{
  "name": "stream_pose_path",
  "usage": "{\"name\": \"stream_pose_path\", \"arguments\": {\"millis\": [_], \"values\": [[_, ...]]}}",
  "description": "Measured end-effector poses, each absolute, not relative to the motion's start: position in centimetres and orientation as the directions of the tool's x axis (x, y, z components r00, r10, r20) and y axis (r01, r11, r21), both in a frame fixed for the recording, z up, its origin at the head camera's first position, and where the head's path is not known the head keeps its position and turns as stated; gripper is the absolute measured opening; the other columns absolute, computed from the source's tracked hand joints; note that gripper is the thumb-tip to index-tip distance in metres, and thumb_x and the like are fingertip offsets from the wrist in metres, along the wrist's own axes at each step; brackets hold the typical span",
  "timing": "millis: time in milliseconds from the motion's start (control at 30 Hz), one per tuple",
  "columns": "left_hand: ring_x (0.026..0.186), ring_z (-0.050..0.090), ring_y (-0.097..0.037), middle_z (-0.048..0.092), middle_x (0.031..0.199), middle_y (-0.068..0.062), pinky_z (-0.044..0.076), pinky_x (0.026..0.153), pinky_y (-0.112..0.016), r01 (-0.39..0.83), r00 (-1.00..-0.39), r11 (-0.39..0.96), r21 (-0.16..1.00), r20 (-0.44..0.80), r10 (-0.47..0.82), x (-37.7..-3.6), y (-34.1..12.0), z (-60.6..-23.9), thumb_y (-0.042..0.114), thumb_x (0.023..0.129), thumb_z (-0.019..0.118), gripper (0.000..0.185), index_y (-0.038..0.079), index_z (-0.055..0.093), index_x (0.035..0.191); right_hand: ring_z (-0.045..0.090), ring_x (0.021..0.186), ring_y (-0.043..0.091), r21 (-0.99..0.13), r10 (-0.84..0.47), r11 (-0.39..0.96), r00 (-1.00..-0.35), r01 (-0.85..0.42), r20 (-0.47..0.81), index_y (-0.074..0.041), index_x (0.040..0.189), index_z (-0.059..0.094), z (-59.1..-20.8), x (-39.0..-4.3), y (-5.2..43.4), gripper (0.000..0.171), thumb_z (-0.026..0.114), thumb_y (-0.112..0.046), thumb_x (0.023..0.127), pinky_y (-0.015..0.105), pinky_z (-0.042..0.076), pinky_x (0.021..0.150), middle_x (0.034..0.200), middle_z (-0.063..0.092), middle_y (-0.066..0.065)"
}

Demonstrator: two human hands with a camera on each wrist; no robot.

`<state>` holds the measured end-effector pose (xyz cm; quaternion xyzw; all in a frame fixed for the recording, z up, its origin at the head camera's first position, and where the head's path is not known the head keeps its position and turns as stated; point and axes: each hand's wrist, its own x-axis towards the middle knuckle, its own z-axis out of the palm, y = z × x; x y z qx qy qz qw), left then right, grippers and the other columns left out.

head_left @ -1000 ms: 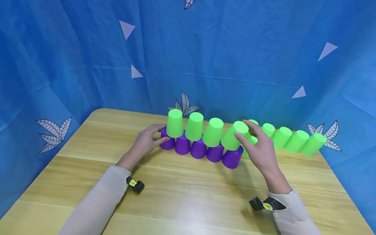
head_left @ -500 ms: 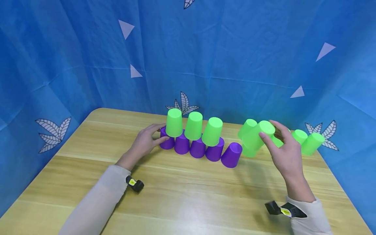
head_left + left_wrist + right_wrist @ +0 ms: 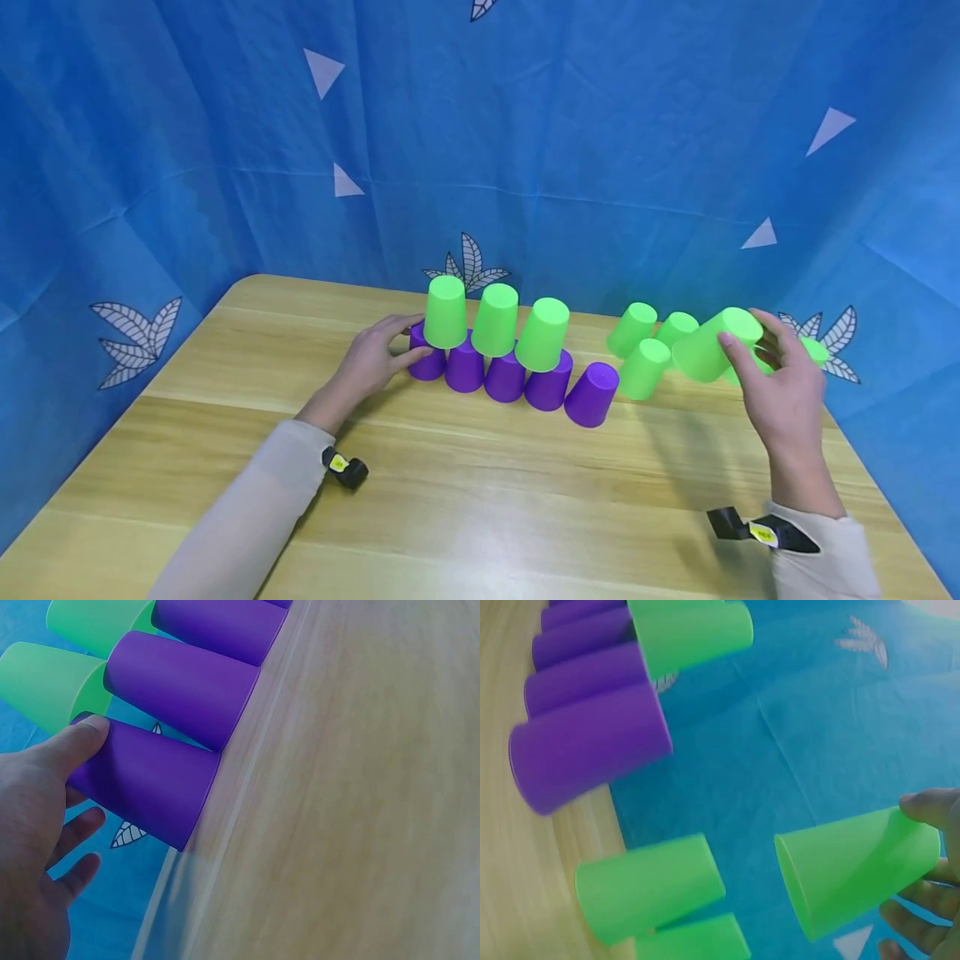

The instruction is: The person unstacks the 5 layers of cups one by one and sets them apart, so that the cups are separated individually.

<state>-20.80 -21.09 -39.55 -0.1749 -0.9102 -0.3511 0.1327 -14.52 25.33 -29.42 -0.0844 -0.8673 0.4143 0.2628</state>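
- Right hand [image 3: 783,392], right of centre in head view, pinches a tilted green cup [image 3: 711,345] w/ thumb + fingers round its closed end; cup is off the table, open mouth toward lower left.
- Right-wrist view: same held cup [image 3: 855,866] at lower right, fingertips [image 3: 930,806] on its base, mouth facing left.
- Just left of it, three loose green cups [image 3: 647,346] stand upside down on the wooden table [image 3: 480,500]; more green behind the hand, count unclear, mostly hidden.
- Left hand [image 3: 371,362], centre-left, rests against the end purple cup [image 3: 429,360] of a row of five upside-down purple cups [image 3: 517,379]; thumb and fingers curve round its sides, a light hold.
- Left-wrist view: thumb [image 3: 86,739] lies on that purple cup's [image 3: 142,780] base edge, other fingers behind it.
- Three green cups [image 3: 495,321] sit on top of the purple row; the rightmost purple cup [image 3: 592,393] has nothing on it.
- Blue cloth backdrop [image 3: 225,125] w/ leaf prints fills the upper frame.
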Motion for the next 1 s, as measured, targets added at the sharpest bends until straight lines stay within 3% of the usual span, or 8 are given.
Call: {"name": "stream_pose_path", "arguments": {"millis": [233, 433, 500, 667, 767, 1000], "values": [[0.122, 0.056, -0.031, 0.059, 0.134, -0.010, 0.044, 0.104, -0.052, 0.405, -0.908, 0.697, 0.592, 0.353, 0.227, -20.8, -21.2, -39.4, 0.040, 0.089, 0.071, 0.061, 0.012, 0.054, 0.139, 0.053, 0.123, 0.018, -0.754, 0.421, 0.656, -0.844, 0.031, 0.332, -0.018, 0.144, 0.049, -30.3, -15.3, 27.0, 0.055, 0.064, -0.034, 0.095, 0.029, 0.042, 0.105, 0.138, 0.055, 0.010], [0.124, 0.054, -0.030, 0.058, 0.134, -0.009, 0.043, 0.105, -0.052, 0.393, -0.914, 0.703, 0.592, 0.338, 0.227, -20.8, -21.3, -39.5, 0.041, 0.089, 0.071, 0.060, 0.013, 0.054, 0.140, 0.048, 0.127, 0.038, -0.709, 0.351, 0.701, -0.901, 0.071, 0.257, -0.009, 0.149, 0.040, -31.8, -16.3, 28.2, 0.064, 0.058, -0.041, 0.097, 0.049, 0.041, 0.106, 0.141, 0.050, 0.021], [0.125, 0.053, -0.030, 0.058, 0.135, -0.008, 0.042, 0.105, -0.051, 0.391, -0.915, 0.703, 0.594, 0.334, 0.226, -20.9, -21.3, -39.6, 0.041, 0.089, 0.071, 0.060, 0.013, 0.054, 0.140, 0.048, 0.126, 0.042, -0.692, 0.316, 0.719, -0.918, 0.065, 0.242, -0.006, 0.149, 0.039, -32.3, -16.5, 28.5, 0.065, 0.058, -0.041, 0.097, 0.049, 0.043, 0.102, 0.140, 0.049, 0.024], [0.124, 0.054, -0.030, 0.058, 0.135, -0.009, 0.042, 0.105, -0.051, 0.394, -0.913, 0.701, 0.594, 0.339, 0.226, -20.9, -21.3, -39.6, 0.041, 0.089, 0.071, 0.061, 0.013, 0.053, 0.140, 0.048, 0.124, 0.045, -0.676, 0.248, 0.735, -0.949, 0.054, 0.195, 0.001, 0.147, 0.037, -33.5, -17.1, 28.9, 0.067, 0.058, -0.038, 0.097, 0.051, 0.045, 0.098, 0.140, 0.047, 0.029], [0.124, 0.054, -0.030, 0.058, 0.134, -0.009, 0.043, 0.105, -0.052, 0.397, -0.911, 0.701, 0.592, 0.343, 0.227, -21.0, -21.3, -39.6, 0.040, 0.089, 0.071, 0.060, 0.013, 0.054, 0.140, 0.046, 0.124, 0.048, -0.678, 0.216, 0.734, -0.963, 0.050, 0.163, 0.004, 0.146, 0.036, -34.1, -17.3, 28.9, 0.068, 0.058, -0.037, 0.097, 0.059, 0.043, 0.097, 0.140, 0.045, 0.032], [0.121, 0.056, -0.029, 0.059, 0.133, -0.008, 0.044, 0.104, -0.051, 0.401, -0.909, 0.699, 0.592, 0.349, 0.227, -21.0, -21.3, -39.7, 0.040, 0.089, 0.071, 0.060, 0.013, 0.054, 0.140, 0.046, 0.123, 0.051, -0.682, 0.171, 0.731, -0.975, 0.031, 0.139, 0.007, 0.144, 0.037, -35.0, -17.3, 28.7, 0.067, 0.058, -0.037, 0.097, 0.061, 0.042, 0.097, 0.137, 0.045, 0.034]]}}
